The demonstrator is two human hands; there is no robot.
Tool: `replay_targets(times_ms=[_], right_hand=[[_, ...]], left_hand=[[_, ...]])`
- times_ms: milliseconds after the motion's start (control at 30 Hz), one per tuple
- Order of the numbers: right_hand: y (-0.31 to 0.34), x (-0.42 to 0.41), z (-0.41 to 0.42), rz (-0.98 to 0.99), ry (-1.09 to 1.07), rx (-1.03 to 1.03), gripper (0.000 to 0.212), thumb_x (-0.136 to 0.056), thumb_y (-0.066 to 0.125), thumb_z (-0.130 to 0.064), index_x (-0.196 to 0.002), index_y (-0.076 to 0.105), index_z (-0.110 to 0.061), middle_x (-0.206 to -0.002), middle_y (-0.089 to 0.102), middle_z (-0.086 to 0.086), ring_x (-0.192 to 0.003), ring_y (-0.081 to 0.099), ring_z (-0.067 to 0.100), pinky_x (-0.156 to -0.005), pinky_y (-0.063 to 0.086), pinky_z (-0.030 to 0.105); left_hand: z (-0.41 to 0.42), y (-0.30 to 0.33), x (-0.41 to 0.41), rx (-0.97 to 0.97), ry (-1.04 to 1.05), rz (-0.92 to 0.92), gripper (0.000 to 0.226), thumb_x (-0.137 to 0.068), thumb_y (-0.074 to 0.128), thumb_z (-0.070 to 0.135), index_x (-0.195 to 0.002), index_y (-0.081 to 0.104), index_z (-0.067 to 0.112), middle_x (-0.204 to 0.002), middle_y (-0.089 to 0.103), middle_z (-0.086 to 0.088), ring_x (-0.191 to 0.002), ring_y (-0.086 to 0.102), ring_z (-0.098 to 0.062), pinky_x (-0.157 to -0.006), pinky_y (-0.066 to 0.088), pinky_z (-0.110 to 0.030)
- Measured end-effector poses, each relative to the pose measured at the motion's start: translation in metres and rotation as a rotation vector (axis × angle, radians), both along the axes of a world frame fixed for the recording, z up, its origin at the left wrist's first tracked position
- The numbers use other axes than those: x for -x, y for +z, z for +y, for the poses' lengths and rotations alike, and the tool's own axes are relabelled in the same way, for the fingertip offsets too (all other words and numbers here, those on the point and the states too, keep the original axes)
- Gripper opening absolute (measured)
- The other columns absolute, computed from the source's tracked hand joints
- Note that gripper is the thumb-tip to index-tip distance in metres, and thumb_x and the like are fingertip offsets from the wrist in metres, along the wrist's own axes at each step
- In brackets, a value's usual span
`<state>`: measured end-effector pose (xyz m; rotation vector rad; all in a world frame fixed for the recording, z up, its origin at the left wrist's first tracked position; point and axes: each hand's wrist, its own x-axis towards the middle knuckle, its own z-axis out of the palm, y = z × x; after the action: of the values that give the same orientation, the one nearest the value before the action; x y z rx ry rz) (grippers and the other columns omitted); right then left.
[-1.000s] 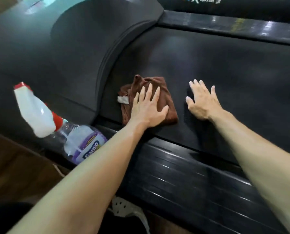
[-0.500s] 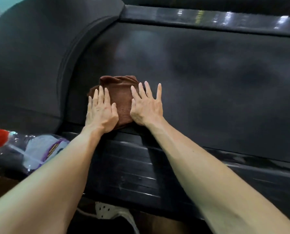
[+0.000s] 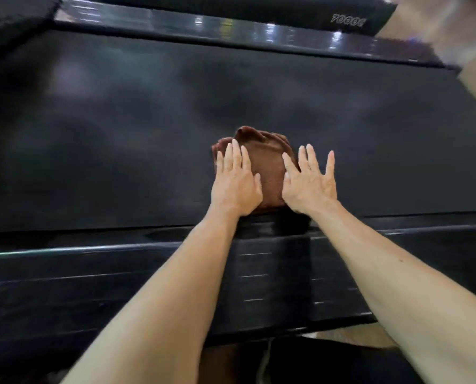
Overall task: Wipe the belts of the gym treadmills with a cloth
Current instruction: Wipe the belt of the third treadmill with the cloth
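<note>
Both hands lie flat, fingers straight: left hand (image 3: 235, 187) and right hand (image 3: 308, 187) press the crumpled brown cloth (image 3: 264, 162) onto the black treadmill belt (image 3: 120, 134), near its near edge. Ribbed black side rail (image 3: 92, 286) runs nearer. Far right, a black panel (image 3: 300, 12) carries inverted lettering, not reliably legible.

Cloth (image 3: 261, 167) further right along belt (image 3: 120, 134)

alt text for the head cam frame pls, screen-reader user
Two bare hands, left hand and right hand, press flat with straight fingers on a crumpled brown cloth lying on a black treadmill belt. A glossy black side rail runs along the near edge.
</note>
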<state>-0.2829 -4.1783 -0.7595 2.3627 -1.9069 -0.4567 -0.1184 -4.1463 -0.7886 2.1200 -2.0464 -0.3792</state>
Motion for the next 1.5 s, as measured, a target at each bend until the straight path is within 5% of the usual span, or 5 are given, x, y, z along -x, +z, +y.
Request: replay_targets(times_ms=[133, 333, 467, 900, 1500], right_hand=[[0.022, 0.054, 0.009, 0.146, -0.073, -0.12, 0.066, -0.107, 0.021, -0.03, -0.166, -0.006, -0.021, -0.173, -0.013, 0.011, -0.158, -0.022, 0.024, -0.123, -0.017, 0.061], [0.02, 0.014, 0.01, -0.394, 0.023, -0.081, 0.061, -0.112, 0.023, -0.027, -0.165, -0.001, -0.008, -0.175, -0.002, 0.009, -0.161, -0.007, 0.021, -0.13, -0.003, 0.044], [-0.012, 0.013, -0.015, -0.523, -0.082, -0.008, 0.06, -0.112, 0.019, -0.03, -0.165, 0.004, -0.008, -0.175, 0.001, 0.008, -0.161, -0.004, 0.019, -0.13, -0.003, 0.042], [-0.026, 0.136, -0.238, -0.467, -0.004, 0.008, 0.061, -0.112, 0.016, -0.033, -0.166, 0.005, -0.009, -0.175, 0.0, 0.006, -0.161, -0.004, 0.018, -0.13, -0.004, 0.043], [-0.021, 0.301, -0.063, -0.517, 0.058, 0.021, 0.059, -0.111, 0.018, -0.041, -0.166, 0.015, -0.023, -0.174, 0.007, 0.008, -0.161, 0.0, 0.022, -0.13, -0.002, 0.046]], left_hand=[[0.014, 0.006, 0.063, 0.009, -0.05, 0.029, 0.074, -0.107, 0.028, 0.043, -0.162, 0.004, 0.0, -0.17, -0.001, -0.021, -0.158, -0.004, -0.032, -0.128, -0.004, -0.047], [0.02, 0.011, 0.039, -0.013, -0.115, -0.029, 0.071, -0.108, 0.02, 0.048, -0.164, 0.003, 0.008, -0.171, -0.002, -0.016, -0.159, -0.002, -0.028, -0.129, 0.001, -0.044], [-0.02, 0.004, 0.046, 0.019, -0.144, -0.066, 0.067, -0.108, 0.019, 0.042, -0.163, 0.004, 0.006, -0.171, -0.002, -0.017, -0.159, -0.004, -0.029, -0.129, -0.001, -0.046], [-0.23, -0.004, 0.167, 0.009, -0.062, -0.075, 0.071, -0.107, 0.023, 0.044, -0.163, 0.003, 0.006, -0.171, -0.003, -0.016, -0.159, -0.005, -0.026, -0.128, -0.007, -0.045], [-0.055, 0.016, 0.332, -0.098, -0.042, -0.061, 0.069, -0.109, 0.023, 0.042, -0.163, -0.001, 0.007, -0.171, -0.008, -0.014, -0.158, -0.01, -0.024, -0.128, -0.007, -0.042]])
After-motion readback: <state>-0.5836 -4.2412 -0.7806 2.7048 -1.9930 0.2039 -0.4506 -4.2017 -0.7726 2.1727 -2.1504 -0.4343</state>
